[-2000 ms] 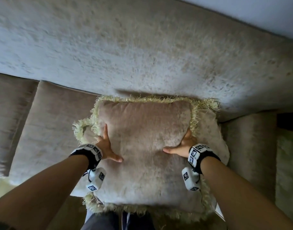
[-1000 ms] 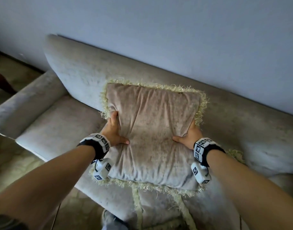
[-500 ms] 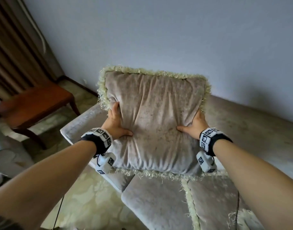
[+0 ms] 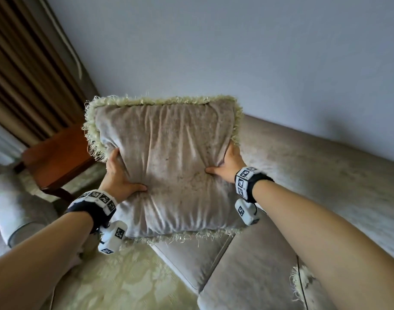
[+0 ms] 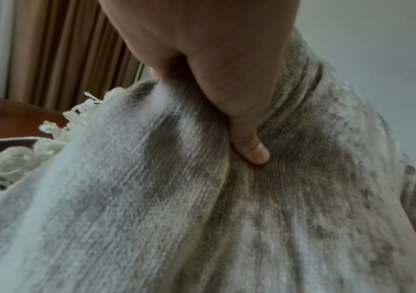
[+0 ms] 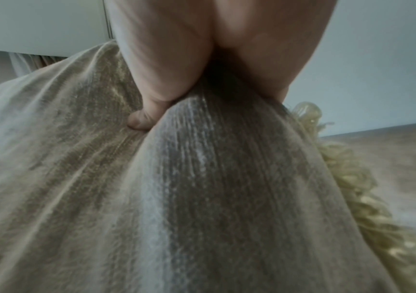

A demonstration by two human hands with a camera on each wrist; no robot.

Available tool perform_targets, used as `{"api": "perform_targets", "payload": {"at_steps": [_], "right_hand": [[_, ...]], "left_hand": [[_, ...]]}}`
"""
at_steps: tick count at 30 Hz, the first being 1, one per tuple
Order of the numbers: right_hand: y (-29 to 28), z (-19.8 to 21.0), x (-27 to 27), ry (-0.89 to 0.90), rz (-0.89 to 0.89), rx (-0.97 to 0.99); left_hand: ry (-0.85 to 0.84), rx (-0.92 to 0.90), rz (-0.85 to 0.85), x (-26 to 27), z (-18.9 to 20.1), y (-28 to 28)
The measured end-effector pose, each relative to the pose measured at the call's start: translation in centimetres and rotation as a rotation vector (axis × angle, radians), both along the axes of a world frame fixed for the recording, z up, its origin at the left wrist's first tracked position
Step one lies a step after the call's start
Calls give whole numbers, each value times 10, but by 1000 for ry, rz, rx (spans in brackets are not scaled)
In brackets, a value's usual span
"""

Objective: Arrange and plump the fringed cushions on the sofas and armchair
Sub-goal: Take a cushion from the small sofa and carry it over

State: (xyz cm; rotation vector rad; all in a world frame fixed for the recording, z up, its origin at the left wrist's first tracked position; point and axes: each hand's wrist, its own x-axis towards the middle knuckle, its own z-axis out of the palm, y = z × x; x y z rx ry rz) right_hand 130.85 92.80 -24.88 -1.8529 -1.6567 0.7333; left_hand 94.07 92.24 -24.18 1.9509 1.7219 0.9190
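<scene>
I've got the fringed cushion (image 4: pixel 169 166) up in the air with both hands, clear of the sofa (image 4: pixel 303 186), held upright with its face toward me, in front of the wall (image 4: pixel 236 52). My left hand (image 4: pixel 119 175) grips the cushion's left edge, thumb dug into the front fabric, fingers wrapped behind and out of sight. My right hand (image 4: pixel 227 166) does the same on the right edge, thumb pressed into the front, fingers hidden behind. The fabric bunches into creases between the two thumbs. Pale yellow-green fringe runs along the cushion's top, left side and bottom.

Left wrist view: thumb (image 5: pixel 249 146) sunk into the velvety fabric, fringe strands at left, brown curtain (image 5: pixel 64 49) behind. Right wrist view: thumb (image 6: pixel 139 121) pinching a fold of the fabric, fringe (image 6: pixel 352 178) trailing down the right side.

Sofa below and right of the cushion, seat cushions visible under it. A second fringed cushion (image 4: pixel 303 285) peeks out at lower right on the sofa seat, mostly hidden by my right forearm. Wooden side table (image 4: pixel 55 157) sits left by the curtain (image 4: pixel 28 74), part of an armchair (image 4: pixel 15 209) at far left, patterned carpet (image 4: pixel 124 283) underfoot
</scene>
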Motion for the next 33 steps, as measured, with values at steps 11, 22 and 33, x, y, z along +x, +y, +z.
{"api": "perform_targets", "payload": {"at_steps": [11,22,33], "right_hand": [[124,-8,-72,36,22,-20],[172,-67,-40,-35,-270,-113],[177,-109,-32,-71,-777,-297]], "left_hand": [[111,45,99,-53,2,92],[97,-64,-257,-14,-62,254],[4,-198,-693,71,-125,404]]}}
